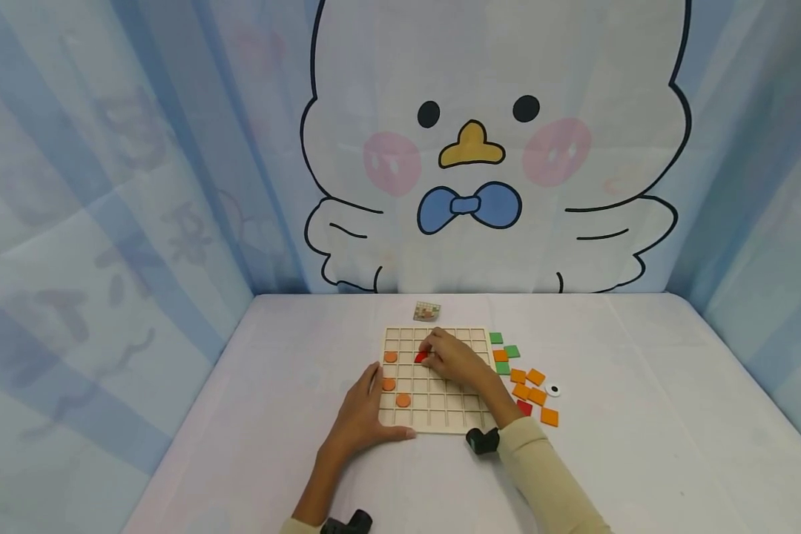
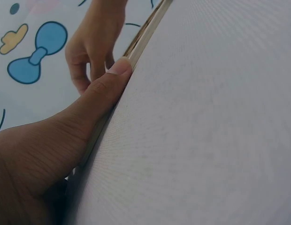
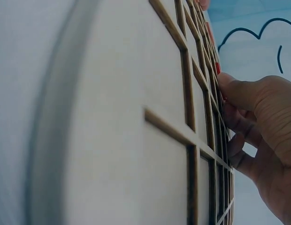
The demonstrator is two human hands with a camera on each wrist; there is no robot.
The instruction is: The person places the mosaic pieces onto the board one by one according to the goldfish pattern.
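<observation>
Left hand (image 1: 360,415) spread at a gridded board (image 1: 437,409), right hand (image 1: 454,361) pinching a red piece (image 1: 420,357)

Head view: the left hand's fingers lie along the board's left edge, its thumb along the near edge. The red piece is at the grid's upper middle. 3 orange discs (image 1: 403,400) sit on the left cells; coloured tiles (image 1: 537,397) lie right of the board on the table (image 1: 641,371).

Left wrist view: the thumb rests against the board's edge.

Right wrist view: red shows at the thumb tip, apparently the pinched piece, mostly hidden.
</observation>
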